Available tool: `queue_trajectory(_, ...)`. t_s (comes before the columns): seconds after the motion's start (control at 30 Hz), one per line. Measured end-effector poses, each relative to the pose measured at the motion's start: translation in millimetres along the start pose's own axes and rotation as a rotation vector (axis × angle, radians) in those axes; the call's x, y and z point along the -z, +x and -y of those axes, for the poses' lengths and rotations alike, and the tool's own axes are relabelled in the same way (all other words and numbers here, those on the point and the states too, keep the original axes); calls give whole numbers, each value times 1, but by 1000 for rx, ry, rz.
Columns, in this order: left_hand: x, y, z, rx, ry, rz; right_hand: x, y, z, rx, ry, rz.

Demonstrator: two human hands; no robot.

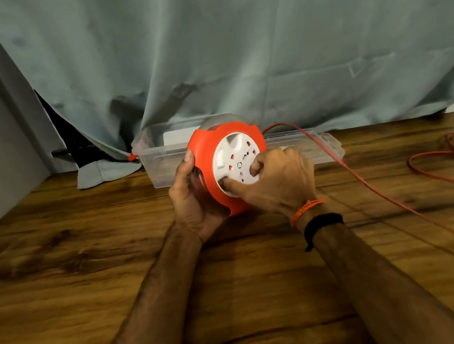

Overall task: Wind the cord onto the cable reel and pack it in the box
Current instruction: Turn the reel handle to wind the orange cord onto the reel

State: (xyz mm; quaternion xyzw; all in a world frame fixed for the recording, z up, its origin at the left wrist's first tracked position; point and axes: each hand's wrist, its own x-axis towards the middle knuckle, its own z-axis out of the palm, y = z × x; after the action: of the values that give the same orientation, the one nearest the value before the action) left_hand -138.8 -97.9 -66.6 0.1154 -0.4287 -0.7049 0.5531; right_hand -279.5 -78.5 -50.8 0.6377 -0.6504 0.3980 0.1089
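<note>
The cable reel (228, 168) was held just above the desk (59, 266), in front of the clear plastic box (161, 163) that stood against the grey curtain (231, 41). The left hand (192, 202) gripped the orange housing from the side and below, fingers curled round its rim, while the right hand (278, 179) lay on the white socket face, its thumb pressed into one of the finger recesses and the other fingers curled over the disc's edge, apparently to turn it. The orange cord (365, 182) ran out from the top right of the reel, slanted down across the desk and joined loose loops lying well off to the right, so much of it was not yet wound in. The reel looked like rigid, smooth plastic, light enough for one hand but apt to slip, so the firm hold belonged on the housing rim, with the recesses taking the turning force. The cord seemed thin and limp, likely to snag or kink in its loops unless fed in under light tension.
</note>
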Motion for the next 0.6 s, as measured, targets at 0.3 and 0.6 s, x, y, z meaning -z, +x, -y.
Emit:
queue_trajectory(0.3,2,0,-2,8,-34,-74,8,2,0,129,209,-12)
queue_trajectory(0.6,6,3,2,12,-63,-47,18,6,-16,338,67,145)
